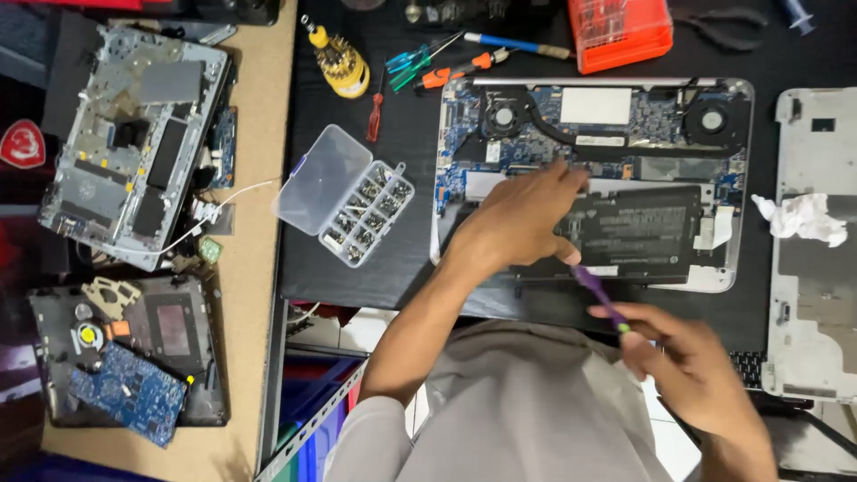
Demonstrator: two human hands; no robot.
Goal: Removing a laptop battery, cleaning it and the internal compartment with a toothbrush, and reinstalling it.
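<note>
On the black mat, the left hand (518,219) rests flat, fingers spread, on the opened laptop (591,178) beside its black battery (638,234). Nearer, the right hand (687,361) pinches a purple tool (598,295), tip touching the battery's near edge.

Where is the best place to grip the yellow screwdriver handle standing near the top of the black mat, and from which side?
Probably grip the yellow screwdriver handle around its ribbed barrel, coming from the left over the bare wooden table. Loose screwdrivers crowd its right side, and the narrow tip offers little hold.
</note>
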